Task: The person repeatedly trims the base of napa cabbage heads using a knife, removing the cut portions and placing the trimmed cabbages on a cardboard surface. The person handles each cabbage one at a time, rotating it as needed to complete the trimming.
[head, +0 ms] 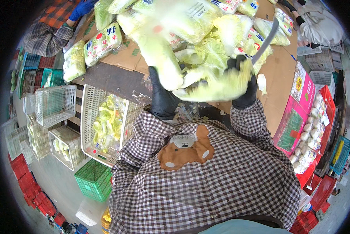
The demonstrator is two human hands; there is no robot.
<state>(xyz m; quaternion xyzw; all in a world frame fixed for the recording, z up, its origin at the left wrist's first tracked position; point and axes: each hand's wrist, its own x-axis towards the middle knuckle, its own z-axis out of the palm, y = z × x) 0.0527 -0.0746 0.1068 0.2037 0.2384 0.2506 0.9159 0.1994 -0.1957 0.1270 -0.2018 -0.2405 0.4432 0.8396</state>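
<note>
My left hand (162, 95), in a black glove, is against the white base of a long napa cabbage (163, 61); its fingers are partly hidden behind the cabbage. My right hand (246, 83), also black-gloved, grips a knife (267, 41) whose blade points up and away to the right. A loose cabbage leaf (216, 87), blurred by motion, lies across that hand's fingers and stretches left beneath the cabbage. More loose leaves (211, 55) and plastic-wrapped napa cabbages (192, 20) are heaped just beyond both hands. The knife's handle is mostly hidden.
A white crate (88, 125) of trimmed leaves stands at the left, near a green crate (94, 178). Cardboard (280, 73) covers the table. A red crate (328, 117) with packed white produce is at the right. Co-workers' arms (58, 32) show at the upper left and upper right.
</note>
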